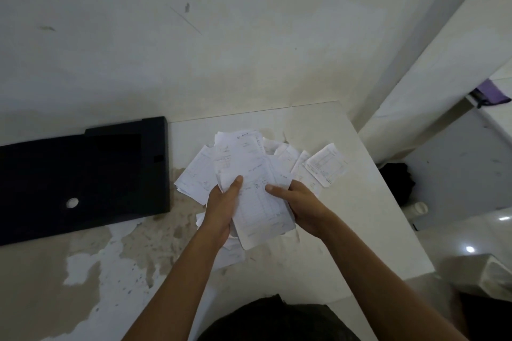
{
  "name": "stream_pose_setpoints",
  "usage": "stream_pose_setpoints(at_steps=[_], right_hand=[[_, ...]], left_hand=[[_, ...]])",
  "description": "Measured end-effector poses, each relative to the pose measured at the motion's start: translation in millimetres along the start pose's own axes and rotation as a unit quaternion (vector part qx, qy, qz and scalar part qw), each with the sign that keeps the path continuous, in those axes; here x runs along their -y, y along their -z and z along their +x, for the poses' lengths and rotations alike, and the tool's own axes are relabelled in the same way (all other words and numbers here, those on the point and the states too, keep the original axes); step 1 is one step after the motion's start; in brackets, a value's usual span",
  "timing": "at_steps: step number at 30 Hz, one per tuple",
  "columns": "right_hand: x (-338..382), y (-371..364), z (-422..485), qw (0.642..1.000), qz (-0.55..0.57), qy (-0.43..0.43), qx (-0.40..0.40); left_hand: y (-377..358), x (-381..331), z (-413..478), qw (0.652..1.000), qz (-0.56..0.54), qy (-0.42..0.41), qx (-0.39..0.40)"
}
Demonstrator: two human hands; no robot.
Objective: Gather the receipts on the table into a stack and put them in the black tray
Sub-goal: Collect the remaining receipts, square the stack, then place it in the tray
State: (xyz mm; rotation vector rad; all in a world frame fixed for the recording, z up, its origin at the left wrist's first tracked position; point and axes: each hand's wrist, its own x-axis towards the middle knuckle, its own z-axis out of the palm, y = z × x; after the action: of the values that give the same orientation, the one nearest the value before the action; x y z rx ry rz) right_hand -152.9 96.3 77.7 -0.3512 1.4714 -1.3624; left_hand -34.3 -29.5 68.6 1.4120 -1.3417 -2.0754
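Looking down from head height, the view showed two bare forearms reaching out over a pale, stained surface (pixel 365 230). The left hand (pixel 221 207) and the right hand (pixel 302 207) together held a sheaf of receipts (pixel 257 202) from either side. Each thumb pressed down on top of the paper, and the other fingers were hidden beneath it. The sheaf was uneven, with white printed slips fanning out at different angles. More loose receipts (pixel 325 165) lay on the surface beyond and beside the hands, overlapping one another. The black tray (pixel 83 174) sat flat on the surface to the left of the pile — near the leftmost slips, not touching them. A small pale round spot showed on its floor. A scuffed white wall (pixel 249 36) rose behind.
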Motion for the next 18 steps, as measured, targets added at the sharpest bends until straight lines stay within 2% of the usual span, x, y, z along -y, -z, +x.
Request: stream_pose_setpoints(at_steps=[3,5,10,14,18], right_hand=[[5,-2,1,0.997,-0.071,0.001,0.002],[11,0,1,0.996,-0.089,0.005,-0.013],[23,10,-3,0.998,-0.06,-0.002,-0.019],[21,13,-1,0.995,0.039,-0.001,-0.093],[16,12,1,0.97,0.168,-0.012,-0.177]], left_hand=[[-3,-4,-4,1.0,0.024,0.002,0.002],[-4,-6,-8,1.0,-0.014,0.011,0.022],[7,-8,-7,0.993,-0.075,-0.023,0.09],[8,-10,-10,0.989,-0.064,-0.004,0.13],[5,-13,-16,0.986,-0.012,0.031,0.165]])
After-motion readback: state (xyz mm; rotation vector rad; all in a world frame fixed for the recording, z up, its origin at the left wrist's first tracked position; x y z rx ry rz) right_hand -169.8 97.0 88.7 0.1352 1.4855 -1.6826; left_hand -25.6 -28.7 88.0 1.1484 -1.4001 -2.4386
